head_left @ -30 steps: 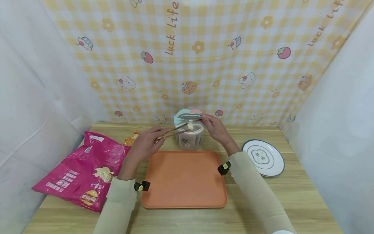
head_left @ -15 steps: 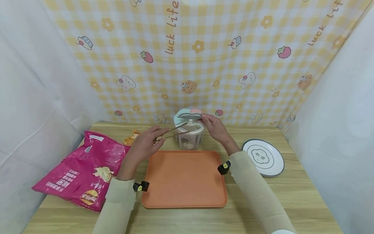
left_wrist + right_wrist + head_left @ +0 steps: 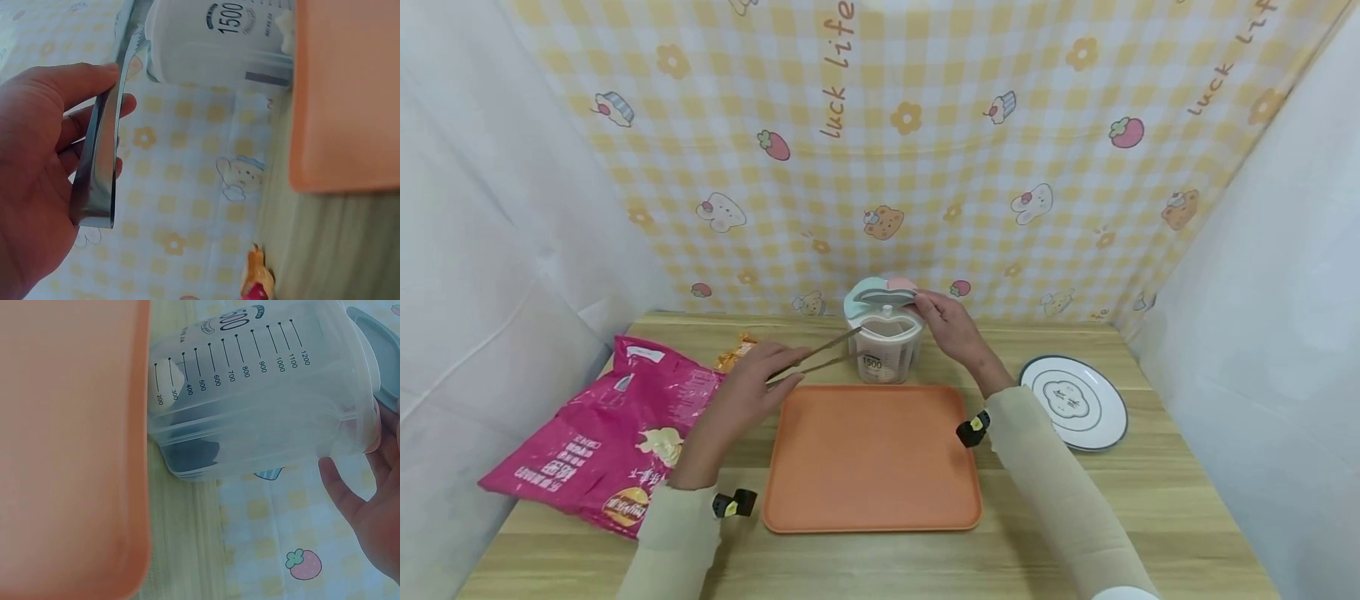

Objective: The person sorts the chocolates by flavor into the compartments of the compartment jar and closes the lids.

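My left hand (image 3: 741, 400) holds metal tongs (image 3: 99, 162), their arms spread and nothing between the tips. The tips are at the near left side of a clear storage container (image 3: 883, 360) with a pale green and pink top. My right hand (image 3: 953, 329) pinches the container's raised lid flap (image 3: 883, 297) at its right edge, so the compartment opening shows. Low inside the container, a pale snack piece (image 3: 169, 382) shows through the wall. A dark patch (image 3: 190, 456) is visible near the container's base in the right wrist view.
An orange tray (image 3: 872, 458) lies in front of the container. On the left is a magenta chip bag (image 3: 617, 433), with a small orange-gold packet (image 3: 733, 354) behind it. A white plate (image 3: 1101, 408) with a dark rim lies right. A checked cloth (image 3: 880, 167) hangs behind.
The pale piece left the tongs' tips at the opening and now shows low in the container. The left hand and tongs have drawn back down and left. The right hand still holds the flap up.
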### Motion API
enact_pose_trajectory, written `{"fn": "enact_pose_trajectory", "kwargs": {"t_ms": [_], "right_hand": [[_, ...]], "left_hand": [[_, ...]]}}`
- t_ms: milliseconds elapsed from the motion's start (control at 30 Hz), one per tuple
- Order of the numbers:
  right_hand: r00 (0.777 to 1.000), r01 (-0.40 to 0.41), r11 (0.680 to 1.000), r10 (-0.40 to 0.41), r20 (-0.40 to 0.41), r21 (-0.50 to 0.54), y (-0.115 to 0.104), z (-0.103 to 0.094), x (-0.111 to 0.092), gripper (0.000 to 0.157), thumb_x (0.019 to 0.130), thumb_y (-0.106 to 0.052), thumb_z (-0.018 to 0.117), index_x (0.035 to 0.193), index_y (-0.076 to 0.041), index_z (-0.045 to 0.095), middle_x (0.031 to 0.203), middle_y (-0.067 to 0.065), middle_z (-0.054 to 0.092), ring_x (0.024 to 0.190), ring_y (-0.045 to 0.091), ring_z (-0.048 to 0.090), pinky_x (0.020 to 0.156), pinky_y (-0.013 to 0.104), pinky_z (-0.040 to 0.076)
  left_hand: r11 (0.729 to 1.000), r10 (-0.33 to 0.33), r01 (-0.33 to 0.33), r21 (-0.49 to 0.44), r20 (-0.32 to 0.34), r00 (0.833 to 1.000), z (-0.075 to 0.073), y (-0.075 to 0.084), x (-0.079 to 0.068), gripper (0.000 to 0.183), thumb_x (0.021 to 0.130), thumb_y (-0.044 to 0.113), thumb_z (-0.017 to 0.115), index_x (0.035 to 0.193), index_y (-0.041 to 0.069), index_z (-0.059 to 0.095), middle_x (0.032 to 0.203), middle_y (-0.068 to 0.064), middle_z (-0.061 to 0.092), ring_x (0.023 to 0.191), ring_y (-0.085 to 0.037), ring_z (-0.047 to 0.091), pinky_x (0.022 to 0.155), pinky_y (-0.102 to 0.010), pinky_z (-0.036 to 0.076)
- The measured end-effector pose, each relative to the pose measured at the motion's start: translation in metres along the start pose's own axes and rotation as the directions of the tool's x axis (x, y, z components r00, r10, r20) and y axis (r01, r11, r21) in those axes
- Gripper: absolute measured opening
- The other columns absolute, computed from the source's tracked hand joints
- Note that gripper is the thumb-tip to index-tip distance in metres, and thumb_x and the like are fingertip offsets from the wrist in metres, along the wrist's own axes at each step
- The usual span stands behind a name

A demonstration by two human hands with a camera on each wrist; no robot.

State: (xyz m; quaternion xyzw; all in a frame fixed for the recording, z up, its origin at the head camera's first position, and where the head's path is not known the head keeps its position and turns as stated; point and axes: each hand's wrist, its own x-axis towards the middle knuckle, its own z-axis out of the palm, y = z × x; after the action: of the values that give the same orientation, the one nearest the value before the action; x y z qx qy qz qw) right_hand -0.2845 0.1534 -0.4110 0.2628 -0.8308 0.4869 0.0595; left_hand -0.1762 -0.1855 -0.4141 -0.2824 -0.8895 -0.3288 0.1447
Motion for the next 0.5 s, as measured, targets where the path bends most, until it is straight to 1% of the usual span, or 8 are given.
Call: {"fn": "enact_pose_trajectory", "kwargs": {"t_ms": [100, 167, 233, 333, 433, 500], "right_hand": [[1.000, -0.005, 1.000, 0.005, -0.006, -0.001, -0.002, 0.000, 0.000, 0.039, 0.113, -0.026, 0.042, 0.126, -0.004, 0.071, 0.130, 0.011, 0.067, 0.127, 0.025, 0.059, 0.107, 0.045, 0.044], [1.000, -0.006, 1.000, 0.005, -0.010, -0.010, -0.001, 0.000, 0.000, 0.039, 0.113, -0.026, 0.042, 0.125, -0.004, 0.072, 0.130, 0.011, 0.067, 0.128, 0.026, 0.058, 0.107, 0.045, 0.043], [1.000, -0.004, 1.000, 0.004, -0.010, -0.021, -0.001, 0.000, 0.000, 0.039, 0.113, -0.026, 0.042, 0.125, -0.004, 0.072, 0.131, 0.011, 0.067, 0.128, 0.025, 0.057, 0.108, 0.044, 0.042], [1.000, -0.005, 1.000, 0.005, -0.013, -0.030, -0.001, 0.001, 0.001, 0.039, 0.113, -0.026, 0.042, 0.127, -0.004, 0.071, 0.130, 0.011, 0.068, 0.129, 0.024, 0.058, 0.109, 0.043, 0.042], [1.000, -0.013, 1.000, 0.012, -0.015, -0.026, -0.001, 0.001, 0.001, 0.039, 0.113, -0.025, 0.042, 0.128, -0.004, 0.071, 0.128, 0.011, 0.069, 0.127, 0.024, 0.059, 0.108, 0.043, 0.043], [1.000, -0.018, 1.000, 0.018, -0.012, -0.019, -0.002, 0.001, 0.001, 0.038, 0.113, -0.025, 0.042, 0.128, -0.005, 0.071, 0.129, 0.011, 0.068, 0.126, 0.025, 0.059, 0.107, 0.044, 0.044]], "left_hand": [[1.000, -0.013, 0.013, -0.024, 0.016, 1.000, -0.002, -0.003, -0.013, 0.038, 0.095, 0.003, 0.073, 0.133, 0.004, 0.069, 0.119, -0.012, 0.069, 0.111, -0.033, 0.060, 0.090, -0.054, 0.051], [0.999, -0.029, 0.030, -0.013, 0.040, 0.999, -0.002, -0.006, -0.022, 0.038, 0.096, 0.005, 0.073, 0.134, 0.004, 0.068, 0.119, -0.012, 0.069, 0.111, -0.033, 0.062, 0.090, -0.054, 0.052], [0.998, -0.061, 0.062, -0.011, 0.077, 0.995, -0.001, -0.006, -0.031, 0.039, 0.096, 0.006, 0.073, 0.135, 0.004, 0.068, 0.118, -0.011, 0.069, 0.105, -0.030, 0.064, 0.087, -0.050, 0.054], [0.992, -0.115, 0.120, -0.023, 0.148, 0.982, 0.000, -0.007, -0.042, 0.041, 0.097, 0.008, 0.072, 0.138, 0.005, 0.066, 0.114, -0.010, 0.068, 0.090, -0.023, 0.062, 0.074, -0.041, 0.056], [0.987, -0.149, 0.159, -0.033, 0.203, 0.968, 0.002, -0.009, -0.049, 0.043, 0.096, 0.007, 0.073, 0.138, 0.002, 0.065, 0.115, -0.012, 0.069, 0.090, -0.022, 0.063, 0.075, -0.040, 0.057], [0.984, -0.166, 0.176, -0.023, 0.232, 0.958, 0.003, -0.010, -0.053, 0.043, 0.095, 0.006, 0.074, 0.137, 0.001, 0.065, 0.117, -0.012, 0.069, 0.097, -0.024, 0.065, 0.081, -0.044, 0.057]]}}
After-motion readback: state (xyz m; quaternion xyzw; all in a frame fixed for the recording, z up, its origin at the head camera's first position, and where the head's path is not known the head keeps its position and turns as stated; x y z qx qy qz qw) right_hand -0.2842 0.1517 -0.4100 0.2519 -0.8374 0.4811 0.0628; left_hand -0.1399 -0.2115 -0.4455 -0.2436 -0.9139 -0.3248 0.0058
